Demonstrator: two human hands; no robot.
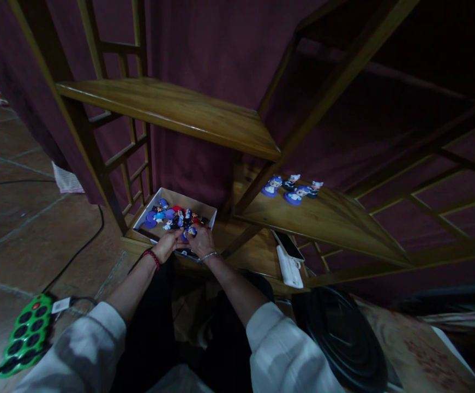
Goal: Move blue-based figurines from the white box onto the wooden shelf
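I am crouching low with both forearms stretched forward and down, sleeves pushed back, a red cord on my left wrist and a thin bangle on my right. My left hand [167, 245] and my right hand [199, 240] are meeting at the near edge of the shallow box [180, 197], fingers curled toward each other around a small blue figurine [190, 232]. Both hands are loosely closed on it rather than clenched; which fingers are actually bearing it I cannot tell in this dim light.

The risk, as I judge it, is in that shared pinch: the piece is tiny, and if one hand is letting go before the other is gripping it properly, it could be dropping back among the heap of figurines [170, 216] in the box and knocking others about. My wrists are also hovering just over the box's near wall, so leaning in could be tipping it off the low shelf [257, 252].

Farther off, four figurines [292, 189] are standing on the middle shelf [335, 218], close to its front corner, where a careless reach could be sweeping them off.
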